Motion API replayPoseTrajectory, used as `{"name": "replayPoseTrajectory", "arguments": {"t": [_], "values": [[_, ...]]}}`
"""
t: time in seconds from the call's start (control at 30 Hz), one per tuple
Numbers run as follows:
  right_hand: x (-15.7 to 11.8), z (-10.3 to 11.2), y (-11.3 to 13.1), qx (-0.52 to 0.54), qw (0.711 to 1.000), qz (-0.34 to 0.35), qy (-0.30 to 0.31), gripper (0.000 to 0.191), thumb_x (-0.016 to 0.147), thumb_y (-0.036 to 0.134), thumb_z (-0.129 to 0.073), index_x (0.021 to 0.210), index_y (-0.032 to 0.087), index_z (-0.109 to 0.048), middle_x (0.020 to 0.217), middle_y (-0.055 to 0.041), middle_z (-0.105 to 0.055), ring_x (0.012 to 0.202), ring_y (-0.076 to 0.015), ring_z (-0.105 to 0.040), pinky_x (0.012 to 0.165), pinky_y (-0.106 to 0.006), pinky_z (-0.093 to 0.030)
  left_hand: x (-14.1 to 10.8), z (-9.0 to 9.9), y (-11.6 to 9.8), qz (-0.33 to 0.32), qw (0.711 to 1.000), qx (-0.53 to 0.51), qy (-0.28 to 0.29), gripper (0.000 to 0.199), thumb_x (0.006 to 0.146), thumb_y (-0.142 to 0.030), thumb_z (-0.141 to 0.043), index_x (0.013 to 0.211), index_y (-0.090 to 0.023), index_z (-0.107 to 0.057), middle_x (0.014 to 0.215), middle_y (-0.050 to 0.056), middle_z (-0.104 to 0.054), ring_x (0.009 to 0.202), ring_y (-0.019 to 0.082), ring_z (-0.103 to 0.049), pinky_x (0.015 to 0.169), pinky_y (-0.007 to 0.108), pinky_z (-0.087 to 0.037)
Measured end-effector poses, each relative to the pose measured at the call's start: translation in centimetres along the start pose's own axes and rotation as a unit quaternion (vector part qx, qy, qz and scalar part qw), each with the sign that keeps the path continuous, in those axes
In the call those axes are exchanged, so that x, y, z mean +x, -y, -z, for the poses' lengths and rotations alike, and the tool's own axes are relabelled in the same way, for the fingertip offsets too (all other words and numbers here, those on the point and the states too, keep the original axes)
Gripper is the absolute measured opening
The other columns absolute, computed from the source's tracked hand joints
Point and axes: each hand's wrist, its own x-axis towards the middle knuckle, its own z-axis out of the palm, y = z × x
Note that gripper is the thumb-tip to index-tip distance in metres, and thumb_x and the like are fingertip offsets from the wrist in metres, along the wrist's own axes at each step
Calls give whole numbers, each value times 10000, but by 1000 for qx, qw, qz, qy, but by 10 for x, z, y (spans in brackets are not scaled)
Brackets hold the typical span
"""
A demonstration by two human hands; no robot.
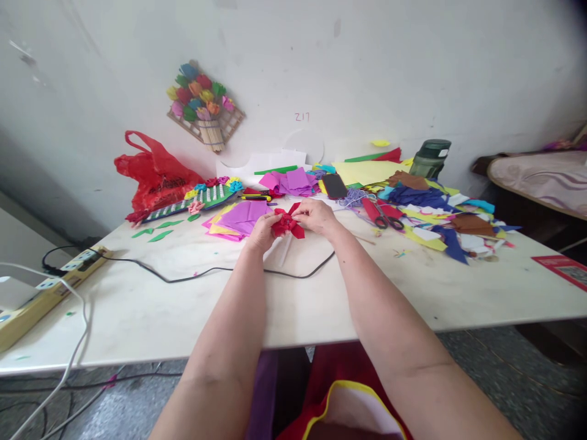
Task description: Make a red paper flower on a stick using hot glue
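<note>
Between my two hands, just above the table, is a red paper flower [287, 223] with pointed petals spread outward. My left hand [263, 232] grips its left side, fingers closed. With bent fingers, my right hand [316, 216] pinches a petal at the upper right. Part of the flower is covered by my fingers. Close by on the left lies a stack of purple, yellow and pink paper squares [243, 218]. A white strip or stick shows under my hands, its kind unclear. A black cable [215, 269] runs across the table below the flower.
Scissors [389, 221], a phone [334, 186], purple yarn [354, 198] and coloured paper scraps [431, 208] lie to the right. A green bottle [430, 159] stands behind them. Left are a red plastic bag [158, 171], green paper leaves [160, 236] and a power strip [55, 296].
</note>
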Motion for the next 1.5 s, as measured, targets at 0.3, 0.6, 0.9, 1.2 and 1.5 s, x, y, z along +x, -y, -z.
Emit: {"name": "replayPoseTrajectory", "arguments": {"t": [0.3,0.6,0.9,1.2,1.5], "values": [[-1,0,0,-4,1000,24,-10,154,792,176,-674,810,256,-804,897,-7,-714,809,-151,-604,695,-262,-400,0,2,2,-4,1000,-8,0,214,720,-265,-701,837,-128,-585,624,31,-651,435,113,-575,412,212,-404],[-1,0,-3,8,999,46,-3,137,791,189,-686,811,250,-807,876,-3,-701,790,-142,-601,687,-256,-393,0,2,2,20,999,-36,-14,173,698,-214,-707,788,-129,-586,605,15,-633,437,94,-560,390,188,-380],[-2,1,0,-1,999,42,-6,149,788,208,-674,822,258,-810,865,-2,-702,776,-143,-601,670,-258,-398,-2,0,-2,29,999,-34,-23,145,711,-207,-697,753,-139,-577,585,11,-625,419,91,-551,387,190,-377],[-3,-1,0,14,1000,19,1,143,789,205,-668,775,241,-807,833,-2,-720,726,-127,-591,652,-247,-381,-3,0,-2,28,999,-14,-11,146,723,-224,-696,743,-130,-587,577,13,-625,409,85,-548,392,181,-375],[-3,1,5,17,1000,10,2,148,760,164,-689,785,251,-806,854,5,-746,760,-135,-619,683,-243,-412,-1,0,0,36,999,-8,-10,148,746,-228,-696,761,-129,-586,596,14,-627,422,83,-549,400,183,-379]]}}
